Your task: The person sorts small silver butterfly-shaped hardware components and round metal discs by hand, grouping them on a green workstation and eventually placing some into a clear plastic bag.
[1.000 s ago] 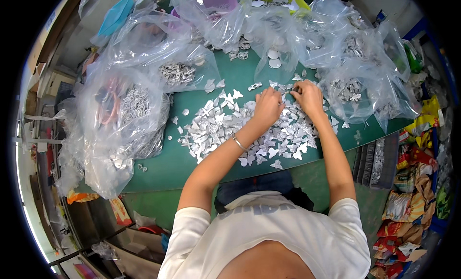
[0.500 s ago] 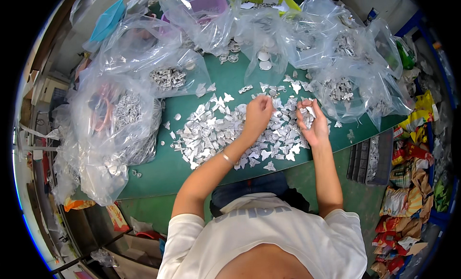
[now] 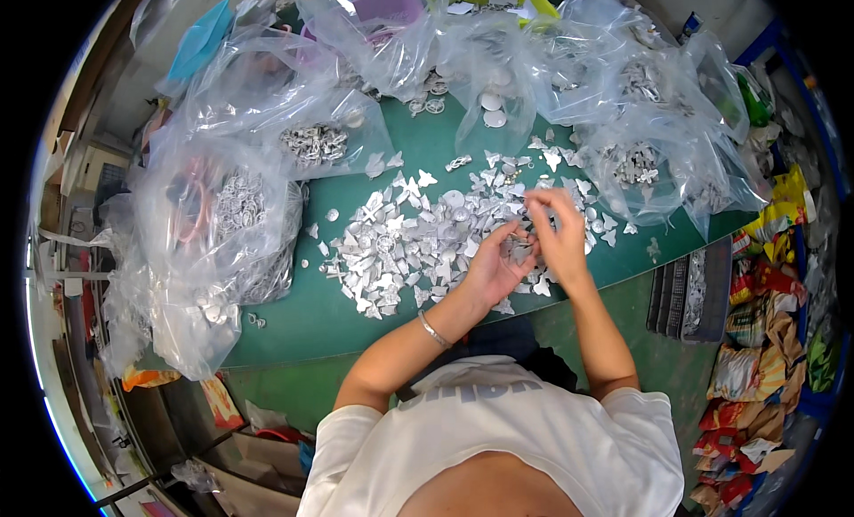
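A broad heap of small silver-grey metal pieces (image 3: 387,255), several butterfly-shaped, lies on the green table. My left hand (image 3: 496,266) is turned palm up over the heap's right part, its fingers curled round a few small metal pieces (image 3: 518,248). Just above and to the right, my right hand (image 3: 560,232) is bent toward it, with thumb and fingers drawn together. Whatever lies between those right fingertips is too small to make out. The two hands are close together, partly overlapping.
Clear plastic bags of metal parts stand at the left (image 3: 240,206), along the back (image 3: 316,144) and at the right (image 3: 632,166). A purple basin (image 3: 387,6) and a yellow-green tray (image 3: 543,3) sit behind. A dark crate (image 3: 676,290) stands beyond the right edge.
My left hand has come back toward me from the heap and turned palm up. My right hand, earlier cupped round metal pieces, has moved left and tipped over toward the left hand.
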Available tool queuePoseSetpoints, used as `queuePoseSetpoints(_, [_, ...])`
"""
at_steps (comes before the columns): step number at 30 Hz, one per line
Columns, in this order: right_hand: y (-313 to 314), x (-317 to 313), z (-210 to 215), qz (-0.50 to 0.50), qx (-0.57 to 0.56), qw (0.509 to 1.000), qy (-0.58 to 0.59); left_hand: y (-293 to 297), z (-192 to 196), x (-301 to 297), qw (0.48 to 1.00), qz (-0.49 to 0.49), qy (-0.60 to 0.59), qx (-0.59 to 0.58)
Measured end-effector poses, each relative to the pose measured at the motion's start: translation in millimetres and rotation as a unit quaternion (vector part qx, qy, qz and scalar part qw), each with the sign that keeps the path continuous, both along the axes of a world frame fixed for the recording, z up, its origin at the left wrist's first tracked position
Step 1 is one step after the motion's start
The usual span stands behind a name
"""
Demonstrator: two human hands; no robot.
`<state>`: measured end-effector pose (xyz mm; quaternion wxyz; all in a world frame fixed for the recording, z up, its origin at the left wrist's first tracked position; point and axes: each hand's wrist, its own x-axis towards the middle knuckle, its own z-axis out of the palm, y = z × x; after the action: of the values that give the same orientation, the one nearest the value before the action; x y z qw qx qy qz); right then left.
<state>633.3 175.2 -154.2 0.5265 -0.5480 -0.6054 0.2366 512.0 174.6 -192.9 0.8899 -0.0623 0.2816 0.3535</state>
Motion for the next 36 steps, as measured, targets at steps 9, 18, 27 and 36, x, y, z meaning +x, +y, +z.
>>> queuePoseSetpoints(9, [47.8, 24.9, -56.3, -0.01, -0.049, 0.959, -0.278, -20.5, 4.8, -14.4, 0.997, -0.023, 0.034, 0.061])
queuePoseSetpoints(18, [51.7, 25.8, -49.7, -0.021, 0.054, 0.907, -0.416, -32.9, -8.0, -22.4, 0.994, -0.032, 0.019, 0.106])
queuePoseSetpoints(27, [6.0, 12.3, -18.2, 0.23, -0.109, 0.966, -0.037, -30.2, 16.9, -19.6, 0.997, 0.062, 0.038, 0.013])
queuePoseSetpoints(36, [30.3, 4.9, -34.7, 0.08, 0.013, 0.957, -0.278, -41.0, 4.1, -30.7, 0.991, -0.012, 0.023, 0.13])
